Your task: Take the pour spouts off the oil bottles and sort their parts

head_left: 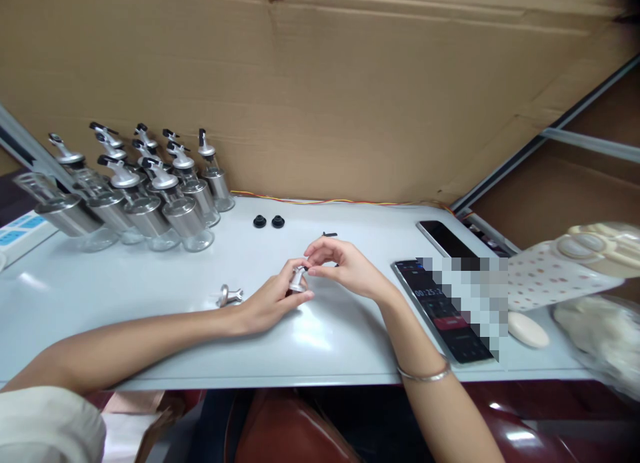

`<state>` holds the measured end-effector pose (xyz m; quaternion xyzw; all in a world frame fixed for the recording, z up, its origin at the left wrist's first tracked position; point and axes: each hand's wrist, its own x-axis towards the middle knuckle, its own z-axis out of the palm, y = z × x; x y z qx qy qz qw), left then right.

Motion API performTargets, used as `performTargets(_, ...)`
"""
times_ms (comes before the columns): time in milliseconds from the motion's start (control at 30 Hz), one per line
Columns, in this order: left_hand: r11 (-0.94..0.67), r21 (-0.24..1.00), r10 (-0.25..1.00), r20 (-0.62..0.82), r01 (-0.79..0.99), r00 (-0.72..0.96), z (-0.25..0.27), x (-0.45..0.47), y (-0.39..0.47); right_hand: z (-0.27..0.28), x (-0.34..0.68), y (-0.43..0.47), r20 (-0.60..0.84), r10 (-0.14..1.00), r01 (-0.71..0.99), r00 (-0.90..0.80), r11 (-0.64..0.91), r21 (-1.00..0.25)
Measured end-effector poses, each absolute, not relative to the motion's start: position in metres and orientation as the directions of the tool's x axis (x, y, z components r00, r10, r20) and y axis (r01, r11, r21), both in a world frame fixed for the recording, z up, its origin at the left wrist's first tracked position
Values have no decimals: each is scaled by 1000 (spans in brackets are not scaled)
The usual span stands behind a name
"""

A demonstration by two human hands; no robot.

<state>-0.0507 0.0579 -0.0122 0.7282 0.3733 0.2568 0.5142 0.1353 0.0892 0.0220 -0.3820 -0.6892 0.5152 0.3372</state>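
My left hand (pixel 274 296) is closed around a silver bottle pourer spout (pixel 298 280), held upright over the table. At its tip sits a small black flap (pixel 306 269), pinched by the thumb and fingers of my right hand (pixel 345 266); the fingers partly hide it. Just beyond my right hand lies a loose black flap (pixel 330 234). Another silver pourer spout (pixel 231 295) rests on its side near my left wrist. Farther back are two black stoppers (pixel 259 221) side by side.
Several glass bottles with steel sleeves (pixel 187 216) stand grouped at the left, most with pourers on; an uncapped one (pixel 67 213) is at the near left. Two phones (pixel 425 303) lie right of my right arm, near a white oval object (pixel 529 330) and a dotted container (pixel 550 276). Cardboard (pixel 350 103) backs the table.
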Motion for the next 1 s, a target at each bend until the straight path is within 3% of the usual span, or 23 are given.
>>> performTargets(267, -211, 920, 818, -18, 329, 575, -15, -50, 57, 22, 134, 87, 63, 866, 205, -497, 188, -961)
performTargets(633, -345, 895, 786, 112, 282, 608, -20, -46, 53, 22, 135, 86, 43, 839, 195, -543, 176, -965)
performTargets(833, -508, 773, 737, 162, 381, 656, -27, -50, 50, 25, 136, 86, -18, 789, 236, -614, 162, -958)
performTargets(1000, -616, 602, 697, 118, 507, 707, 1, -59, 59, 23, 137, 87, 33, 795, 224, -606, 210, -952)
